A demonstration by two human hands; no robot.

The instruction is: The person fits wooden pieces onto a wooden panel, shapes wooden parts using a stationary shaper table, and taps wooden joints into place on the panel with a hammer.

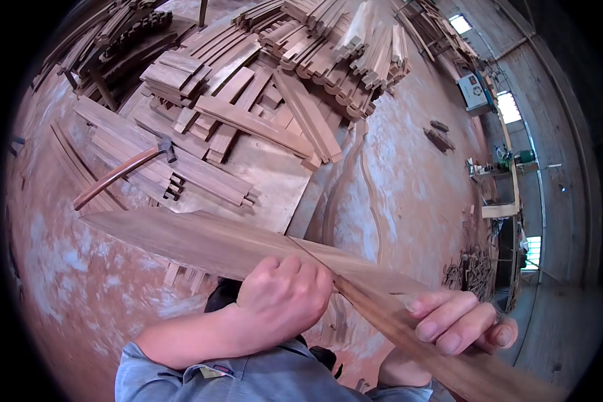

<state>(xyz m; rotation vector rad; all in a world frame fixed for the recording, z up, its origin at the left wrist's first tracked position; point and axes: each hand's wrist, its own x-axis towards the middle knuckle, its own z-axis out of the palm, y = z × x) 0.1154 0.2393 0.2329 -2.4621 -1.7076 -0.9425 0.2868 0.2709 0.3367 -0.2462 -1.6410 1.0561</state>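
A long wooden board (201,236) with a pointed left end lies across the view in front of my body. Another wooden strip (382,318) meets it near the middle and runs down to the lower right. My left hand (285,298) is closed in a fist at the board's near edge, beside the joint; its fingertips are hidden. Around the strip, farther right, my right hand (459,321) has its fingers curled over the upper side. The palm is hidden beneath the wood.
Beyond the board, a worktop (268,177) bears stacked wooden slats (254,127) and a hammer (124,175). More cut pieces (328,60) are piled at the back. A grey control box (474,92) hangs at the right wall. Wood scraps (439,139) lie on the dusty floor.
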